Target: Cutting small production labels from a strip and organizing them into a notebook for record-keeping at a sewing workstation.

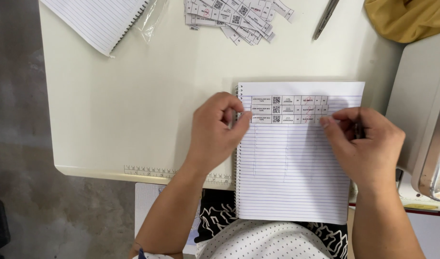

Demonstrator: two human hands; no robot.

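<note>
Spiral notebook [296, 177] lies open on the cream counter [148, 110], its lower edge overhanging toward the person's lap. Three label strips [288, 109] are stacked across its top lines. Left hand [215, 129] pinches the lowest strip's left end; right hand [366, 144] presses its right end, fingertips hiding the strip's tip. Upper edge: second notebook [98, 19], loose labels [237, 17], both cut off.

three white label strips [287, 109] on notebook; loose pile [237, 17] above.
</note>
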